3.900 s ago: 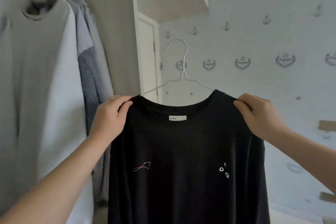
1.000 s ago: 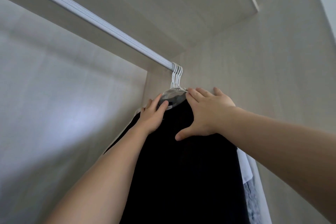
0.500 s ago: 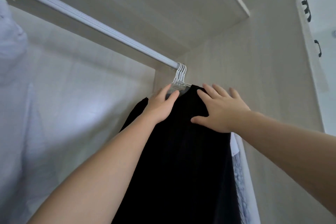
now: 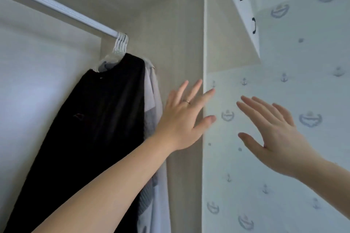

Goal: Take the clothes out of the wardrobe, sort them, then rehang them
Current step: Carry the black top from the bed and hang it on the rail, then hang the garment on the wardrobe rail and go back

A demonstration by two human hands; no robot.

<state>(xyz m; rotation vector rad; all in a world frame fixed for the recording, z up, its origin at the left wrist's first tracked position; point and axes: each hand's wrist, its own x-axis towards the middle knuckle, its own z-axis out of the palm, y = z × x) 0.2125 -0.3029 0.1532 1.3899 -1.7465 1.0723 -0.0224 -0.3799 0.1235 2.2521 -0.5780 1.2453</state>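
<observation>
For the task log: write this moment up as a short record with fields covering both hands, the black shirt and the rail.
left hand: open, fingers spread, holds nothing
right hand: open, holds nothing, before the patterned wall
rail: white, several hangers bunched at its right end
black shirt: hangs from that end
pale garments: hang beside the black shirt

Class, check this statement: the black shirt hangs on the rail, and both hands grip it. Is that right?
No. The head view shows the black shirt hanging on the rail, but the left hand and right hand are open, gripping nothing.
</observation>
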